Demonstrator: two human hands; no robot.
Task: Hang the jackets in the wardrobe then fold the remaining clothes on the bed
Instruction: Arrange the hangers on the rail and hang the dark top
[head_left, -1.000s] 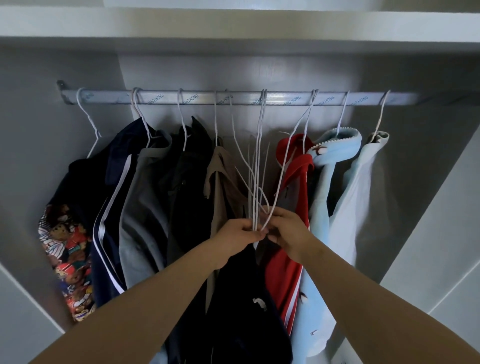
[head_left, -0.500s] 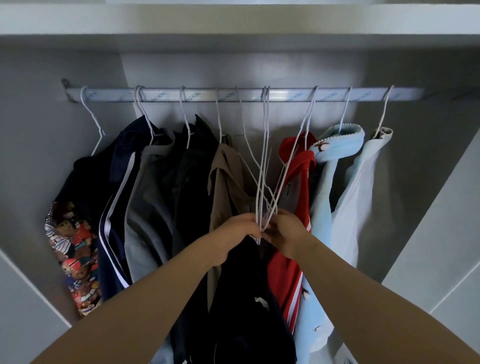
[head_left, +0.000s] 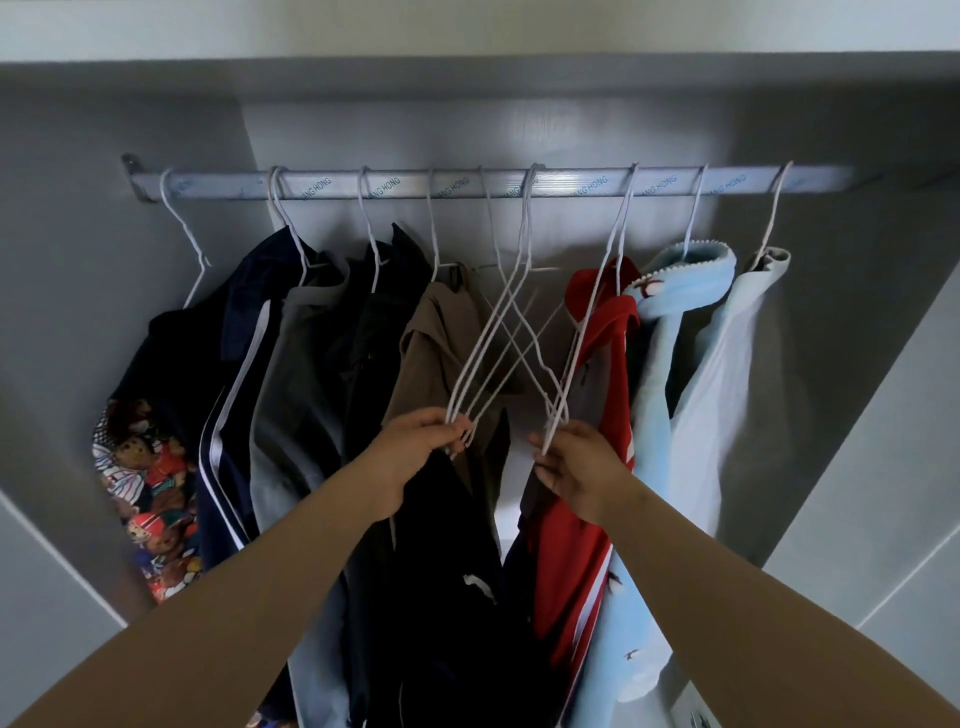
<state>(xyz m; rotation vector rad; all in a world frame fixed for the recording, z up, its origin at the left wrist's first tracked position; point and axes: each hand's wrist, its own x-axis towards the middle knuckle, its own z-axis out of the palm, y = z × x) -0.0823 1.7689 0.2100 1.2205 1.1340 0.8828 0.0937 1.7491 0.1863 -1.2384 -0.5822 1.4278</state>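
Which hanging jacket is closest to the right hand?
The red jacket, just behind the right hand; no other garment there is red.

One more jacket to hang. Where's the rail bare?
Bare rail right of the pale jacket; a shorter stretch between far-left hanger and navy jacket. Crowded mid-rail: left hand and right hand grip empty hangers between brown jacket and red jacket.
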